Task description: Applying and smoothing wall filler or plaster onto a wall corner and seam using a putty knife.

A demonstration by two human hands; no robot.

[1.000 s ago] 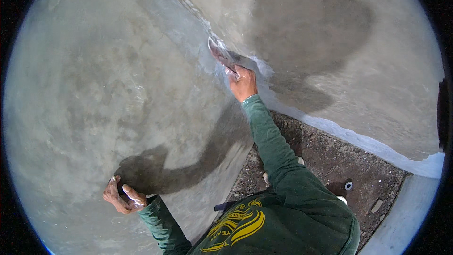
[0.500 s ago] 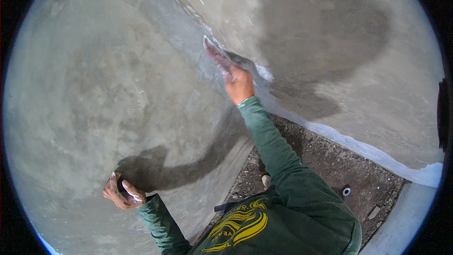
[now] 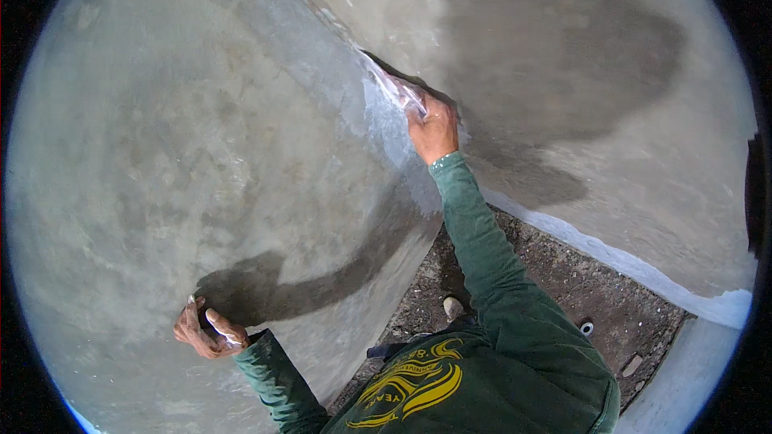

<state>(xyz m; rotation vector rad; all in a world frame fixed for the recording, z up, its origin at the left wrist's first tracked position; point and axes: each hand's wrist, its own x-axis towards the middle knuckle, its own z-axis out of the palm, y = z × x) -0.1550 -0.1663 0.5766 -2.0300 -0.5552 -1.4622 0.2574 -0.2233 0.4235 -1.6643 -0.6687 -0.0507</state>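
Note:
My right hand [image 3: 434, 127] grips a thin flat tool [image 3: 399, 88], smeared with white paste, against the corner seam where two grey plastered surfaces [image 3: 201, 128] meet. A pale, freshly coated strip [image 3: 388, 122] runs along that seam beside the tool. At lower left, my left hand [image 3: 211, 329] is raised near the left surface with white residue on it, its fingers curved and apart from the thumb, holding nothing visible; whether it touches the surface I cannot tell.
Below is a rough dirty floor [image 3: 543, 269] with a small white ring [image 3: 587, 328], a loose fragment [image 3: 631, 366] and part of my shoe [image 3: 453, 306]. A pale blue-white band [image 3: 563, 227] edges the right surface. A curved grey border [image 3: 683, 370] lies at lower right.
My right hand and tool have moved right and slightly upward along the seam compared with half a second ago. My left hand stays about where it was.

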